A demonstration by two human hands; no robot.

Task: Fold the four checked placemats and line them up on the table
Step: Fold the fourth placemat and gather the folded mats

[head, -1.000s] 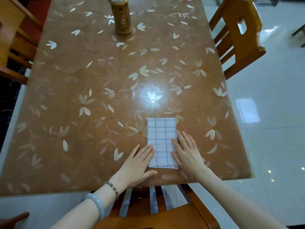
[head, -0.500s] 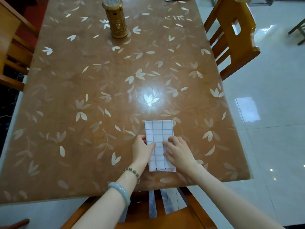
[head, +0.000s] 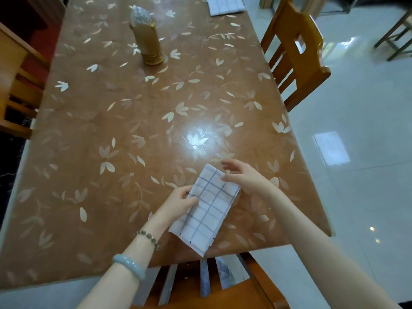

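Left hand [head: 178,204] pinches the folded mat [head: 209,210] by its left edge. The mat hangs tilted between my hands. Right hand [head: 245,179] has loose, spread fingers, thumb touching the mat's far corner. I think one mat is folded but not yet lined up; a far mat [head: 225,5] lies well ahead. I see no writing.

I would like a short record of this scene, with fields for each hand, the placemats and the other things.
left hand: grips the left edge of the placemat
right hand: fingers spread, one tip on the placemat's upper right edge
placemat: folded into a strip, askew, by the near edge of the table
second placemat: at the table's far end, partly out of view
lantern: gold, upright, far left part of the table
right chair: at the table's right side
near chair: at the near edge
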